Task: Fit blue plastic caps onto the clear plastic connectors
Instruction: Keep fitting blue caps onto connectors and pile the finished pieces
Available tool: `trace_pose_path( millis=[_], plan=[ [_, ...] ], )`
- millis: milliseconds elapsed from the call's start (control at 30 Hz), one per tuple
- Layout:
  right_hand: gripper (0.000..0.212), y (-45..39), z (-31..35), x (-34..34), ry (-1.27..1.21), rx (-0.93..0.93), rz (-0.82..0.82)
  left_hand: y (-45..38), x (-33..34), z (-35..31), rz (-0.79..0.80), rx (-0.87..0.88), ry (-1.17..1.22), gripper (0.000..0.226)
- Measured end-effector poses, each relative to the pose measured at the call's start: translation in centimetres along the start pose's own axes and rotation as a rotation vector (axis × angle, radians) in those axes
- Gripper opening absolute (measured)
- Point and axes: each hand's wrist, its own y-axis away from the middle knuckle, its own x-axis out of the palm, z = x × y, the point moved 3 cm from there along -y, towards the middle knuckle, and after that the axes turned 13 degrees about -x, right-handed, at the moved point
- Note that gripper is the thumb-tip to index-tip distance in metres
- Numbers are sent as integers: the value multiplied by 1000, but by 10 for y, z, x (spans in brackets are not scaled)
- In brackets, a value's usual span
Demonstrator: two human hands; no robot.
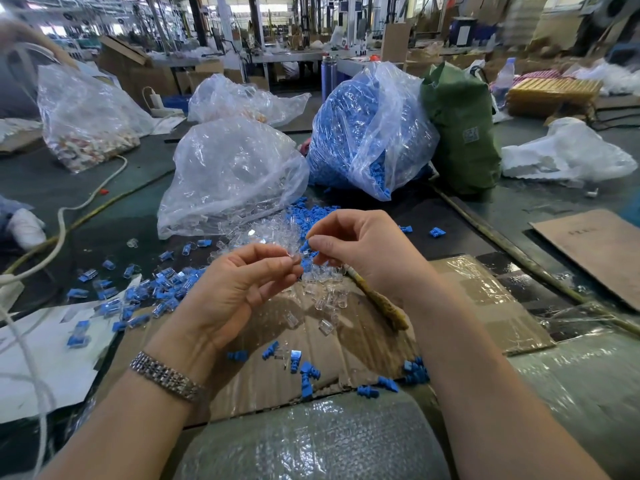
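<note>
- Cap — blue, pinched at the right hand's fingertips, held above the loose pile of clear connectors mid-desk; its long axis slants down and left toward the other hand.
- Connector — clear, pinched between the left hand's thumb and forefinger, pointing right toward the cap; whether the two touch I cannot tell.
- Both hands are raised with fingers curled, the left palm up, a metal watch on its wrist.
- Capped pieces lie scattered at the left of the cardboard.
</note>
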Motion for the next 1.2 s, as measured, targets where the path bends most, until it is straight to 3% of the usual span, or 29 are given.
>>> trace_pose_path(
  millis=[633,900,1067,1133,1200],
  plan=[
    [7,3,10,18,428,-328,121,0,1,0,20,64,-13,22],
    [5,3,12,21,458,-361,147,2,-1,0,11,103,-68,23],
    [22,2,8,1,339,-117,52,4,0,-2,27,114,-63,22],
    [38,3,-4,-15,614,90,31,4,0,-2,27,117,-63,23],
    [57,9,-17,-22,879,394,173,3,-1,-2,27,126,-59,25]
  ],
)
